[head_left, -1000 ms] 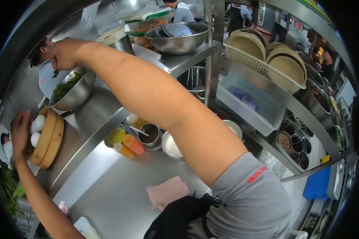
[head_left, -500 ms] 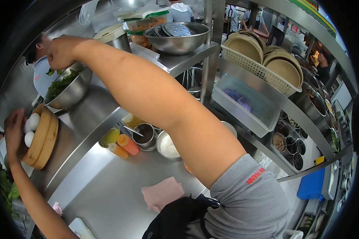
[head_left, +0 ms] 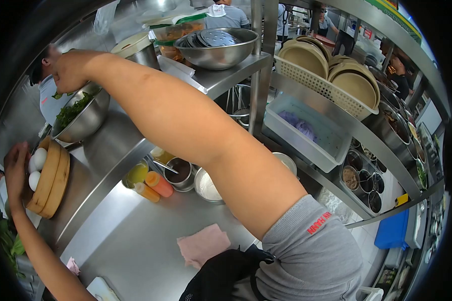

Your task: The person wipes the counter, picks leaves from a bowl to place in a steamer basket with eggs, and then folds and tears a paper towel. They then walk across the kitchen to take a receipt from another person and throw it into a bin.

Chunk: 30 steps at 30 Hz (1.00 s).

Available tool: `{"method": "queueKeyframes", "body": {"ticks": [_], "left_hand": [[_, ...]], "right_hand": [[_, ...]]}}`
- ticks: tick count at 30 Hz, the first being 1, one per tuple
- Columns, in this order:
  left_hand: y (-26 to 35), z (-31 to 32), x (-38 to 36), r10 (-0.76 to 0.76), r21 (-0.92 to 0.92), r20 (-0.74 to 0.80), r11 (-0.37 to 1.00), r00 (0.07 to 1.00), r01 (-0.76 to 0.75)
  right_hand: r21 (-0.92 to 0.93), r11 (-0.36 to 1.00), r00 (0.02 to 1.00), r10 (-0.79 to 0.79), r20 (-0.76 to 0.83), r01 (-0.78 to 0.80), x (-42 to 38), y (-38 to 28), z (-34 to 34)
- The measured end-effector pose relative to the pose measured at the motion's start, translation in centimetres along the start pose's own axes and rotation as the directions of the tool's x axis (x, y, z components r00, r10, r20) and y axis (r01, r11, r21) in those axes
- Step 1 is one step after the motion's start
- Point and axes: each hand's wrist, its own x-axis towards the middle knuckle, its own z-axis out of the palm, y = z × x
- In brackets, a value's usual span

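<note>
- Right hand (head_left: 70, 70) pinches greens (head_left: 69, 111) over steel bowl (head_left: 88, 123) at the shelf edge.
- Left hand (head_left: 16, 165) cups bamboo steamer (head_left: 52, 180) rim; eggs (head_left: 36, 168) inside.
- Counter (head_left: 135, 241) below lies open.

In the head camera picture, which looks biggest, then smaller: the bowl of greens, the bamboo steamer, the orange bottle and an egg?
1. Bowl of greens and bamboo steamer look about alike, so no ranking between them.
2. Orange bottle.
3. Egg, smallest.
</note>
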Motion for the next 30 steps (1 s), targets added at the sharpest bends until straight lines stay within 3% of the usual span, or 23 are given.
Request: {"method": "queueKeyframes", "body": {"ticks": [5,7,17,19,25,30], "left_hand": [[-0.3,-0.1,0.1,-0.020,0.047,-0.012,0.999,1.000,0.020],[-0.6,0.0,0.1,-0.050,-0.029,-0.020,0.998,0.999,0.050],[-1.0,-0.2,0.2,-0.100,-0.032,-0.002,0.994,0.995,0.100],[-2.0,0.0,0.4,-0.086,-0.042,-0.094,0.996,0.992,0.082],[-2.3,-0.7,0.8,-0.081,-0.055,0.018,0.995,0.997,0.082],[-1.8,-0.3,0.4,-0.076,-0.047,-0.044,0.996,0.996,0.073]], "right_hand": [[-0.028,0.999,0.998,0.043,0.047,-0.042,0.1,-0.2,0.0],[-0.048,0.998,0.996,0.050,0.067,-0.047,0.0,-0.2,0.0],[-0.081,0.996,0.993,0.057,0.106,-0.048,0.2,-0.1,0.0],[-0.097,0.994,0.990,0.060,0.126,-0.048,0.3,0.0,0.1],[-0.053,0.999,0.991,0.015,0.134,-0.008,0.6,0.4,0.7],[-0.065,0.998,0.989,0.001,0.145,0.009,0.4,0.2,0.5]]}}
